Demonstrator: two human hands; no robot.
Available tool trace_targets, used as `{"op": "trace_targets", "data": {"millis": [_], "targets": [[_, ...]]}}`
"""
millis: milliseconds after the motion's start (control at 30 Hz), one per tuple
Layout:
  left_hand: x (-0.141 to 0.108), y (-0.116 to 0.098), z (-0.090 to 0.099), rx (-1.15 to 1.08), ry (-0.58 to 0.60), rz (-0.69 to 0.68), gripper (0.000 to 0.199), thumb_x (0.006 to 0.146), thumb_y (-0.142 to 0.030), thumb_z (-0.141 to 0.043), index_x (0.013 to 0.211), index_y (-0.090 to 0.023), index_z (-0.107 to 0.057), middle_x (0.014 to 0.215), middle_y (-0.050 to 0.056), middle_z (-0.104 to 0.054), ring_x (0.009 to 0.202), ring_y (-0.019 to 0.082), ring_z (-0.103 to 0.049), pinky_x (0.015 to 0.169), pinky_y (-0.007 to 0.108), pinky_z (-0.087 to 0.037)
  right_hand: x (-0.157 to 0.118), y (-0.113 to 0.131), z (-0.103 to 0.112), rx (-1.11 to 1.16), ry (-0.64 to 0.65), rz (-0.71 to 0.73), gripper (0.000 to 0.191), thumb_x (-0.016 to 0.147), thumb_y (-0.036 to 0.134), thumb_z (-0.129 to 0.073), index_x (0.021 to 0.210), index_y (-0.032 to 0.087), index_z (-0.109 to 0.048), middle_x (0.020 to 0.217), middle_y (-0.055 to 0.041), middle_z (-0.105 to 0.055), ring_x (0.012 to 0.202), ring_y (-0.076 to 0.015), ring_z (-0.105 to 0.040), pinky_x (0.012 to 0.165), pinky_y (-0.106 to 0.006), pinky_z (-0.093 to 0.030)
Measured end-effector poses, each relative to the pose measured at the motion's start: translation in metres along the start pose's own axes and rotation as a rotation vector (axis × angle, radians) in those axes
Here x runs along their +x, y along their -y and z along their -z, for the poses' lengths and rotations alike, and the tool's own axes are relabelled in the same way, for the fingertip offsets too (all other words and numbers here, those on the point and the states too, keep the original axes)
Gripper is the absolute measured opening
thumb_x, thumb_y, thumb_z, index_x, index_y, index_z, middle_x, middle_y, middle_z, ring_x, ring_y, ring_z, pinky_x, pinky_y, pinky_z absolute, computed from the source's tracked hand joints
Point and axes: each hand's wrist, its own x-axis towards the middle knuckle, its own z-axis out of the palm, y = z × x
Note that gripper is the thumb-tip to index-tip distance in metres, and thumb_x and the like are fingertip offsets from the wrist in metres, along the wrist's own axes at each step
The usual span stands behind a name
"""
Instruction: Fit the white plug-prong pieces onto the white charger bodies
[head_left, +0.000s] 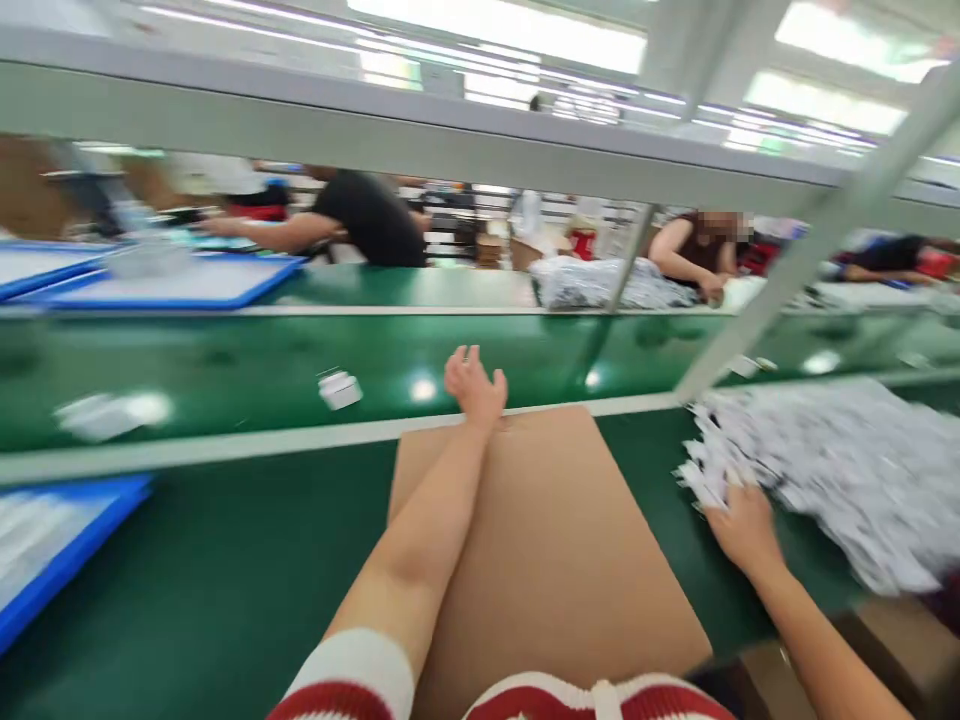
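My left hand [475, 388] reaches over the far edge of a flat brown cardboard sheet [555, 540], its fingers apart and holding nothing, near the green conveyor belt [255, 350]. The cardboard lies on the green table [247, 560] directly in front of me. Over on the right, my right hand [742, 515] is at the near left edge of a large pile of white pieces [855, 470]. Its fingertips are partly hidden among the pieces, so what they grip is unclear.
A small white box [339, 389] and a blurred white packet [101, 415] are on the belt. Blue-rimmed trays [97, 540] stand at the left. A slanted metal post [810, 250] rises beyond the pile. Across the belt, people [375, 215] work.
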Motion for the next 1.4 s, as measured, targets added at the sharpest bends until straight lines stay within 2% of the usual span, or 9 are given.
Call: {"op": "trace_targets", "data": {"millis": [100, 200, 333, 500, 733, 900, 1100, 1267, 1400], "targets": [[0.01, 0.012, -0.006, -0.024, -0.032, -0.059, 0.068, 0.084, -0.026, -0.07, 0.147, -0.008, -0.054, 0.158, 0.025, -0.045, 0.149, 0.042, -0.037, 0.126, 0.062, -0.023, -0.008, 0.015, 0.001, 0.181, 0.093, -0.135, 0.073, 0.099, 0.048, -0.048, 0.164, 0.018, -0.037, 0.163, -0.0208, -0.048, 0.153, -0.041, -0.044, 0.127, -0.063, -0.037], [0.019, 0.024, -0.012, -0.041, -0.072, -0.071, 0.065, 0.082, -0.03, -0.069, 0.143, -0.01, -0.056, 0.155, 0.024, -0.047, 0.147, 0.043, -0.037, 0.123, 0.064, -0.024, -0.002, 0.019, 0.007, 0.292, 0.151, -0.219, 0.068, 0.102, 0.047, -0.046, 0.163, 0.018, -0.037, 0.17, -0.0185, -0.039, 0.159, -0.0329, -0.036, 0.129, -0.053, -0.036], [0.024, 0.035, -0.013, -0.066, -0.095, -0.092, 0.065, 0.076, -0.031, -0.069, 0.137, -0.01, -0.058, 0.15, 0.023, -0.05, 0.145, 0.044, -0.039, 0.12, 0.064, -0.024, 0.015, -0.003, 0.015, 0.183, 0.204, -0.473, 0.056, 0.097, 0.032, -0.048, 0.149, 0.012, -0.05, 0.159, -0.0237, -0.047, 0.153, -0.0373, -0.04, 0.126, -0.056, -0.036], [0.026, 0.037, -0.013, -0.095, -0.099, -0.15, 0.061, 0.073, -0.031, -0.069, 0.13, -0.011, -0.061, 0.147, 0.023, -0.053, 0.143, 0.045, -0.043, 0.118, 0.066, -0.027, 0.056, -0.037, 0.018, 0.081, 0.312, -0.621, 0.055, 0.094, 0.033, -0.057, 0.143, 0.008, -0.056, 0.158, -0.0249, -0.05, 0.156, -0.0392, -0.037, 0.129, -0.049, -0.03], [0.029, 0.042, -0.009, -0.097, -0.112, -0.161, 0.057, 0.076, -0.034, -0.066, 0.129, -0.012, -0.066, 0.148, 0.024, -0.055, 0.144, 0.05, -0.042, 0.121, 0.073, -0.025, 0.102, -0.045, 0.019, -0.09, 0.403, -0.716, 0.079, 0.094, 0.045, -0.062, 0.153, -0.005, -0.046, 0.174, -0.0325, -0.022, 0.166, -0.0469, 0.012, 0.134, -0.056, 0.005], [0.031, 0.039, -0.006, -0.077, -0.112, -0.166, 0.061, 0.078, -0.039, -0.064, 0.13, -0.009, -0.068, 0.148, 0.026, -0.056, 0.143, 0.053, -0.044, 0.121, 0.072, -0.029, 0.107, -0.039, 0.009, -0.091, 0.443, -0.761, 0.078, 0.098, 0.054, -0.053, 0.153, -0.001, -0.049, 0.172, -0.0309, -0.028, 0.165, -0.0468, -0.013, 0.134, -0.053, -0.009], [0.03, 0.031, -0.006, -0.092, -0.066, -0.203, 0.056, 0.077, -0.037, -0.064, 0.127, -0.011, -0.066, 0.143, 0.026, -0.056, 0.144, 0.052, -0.044, 0.119, 0.073, -0.03, 0.115, -0.039, -0.005, -0.078, 0.492, -0.873, 0.098, 0.095, 0.066, -0.049, 0.163, -0.002, -0.035, 0.177, -0.0311, -0.014, 0.166, -0.0501, 0.007, 0.131, -0.062, 0.011], [0.031, 0.034, -0.005, -0.08, -0.04, -0.182, 0.056, 0.077, -0.038, -0.064, 0.126, -0.013, -0.065, 0.145, 0.025, -0.055, 0.143, 0.051, -0.044, 0.119, 0.072, -0.031, 0.128, -0.04, -0.006, -0.025, 0.531, -0.875, 0.095, 0.091, 0.068, -0.055, 0.157, 0.0, -0.046, 0.175, -0.0302, -0.023, 0.165, -0.0471, -0.014, 0.134, -0.055, -0.007], [0.032, 0.038, -0.006, -0.08, -0.066, -0.162, 0.056, 0.076, -0.04, -0.066, 0.126, -0.013, -0.067, 0.144, 0.025, -0.057, 0.141, 0.048, -0.048, 0.12, 0.068, -0.034, 0.129, -0.039, -0.006, -0.014, 0.528, -0.892, 0.1, 0.091, 0.068, -0.057, 0.158, -0.005, -0.043, 0.172, -0.034, -0.026, 0.165, -0.0481, -0.013, 0.134, -0.055, -0.01]]}}
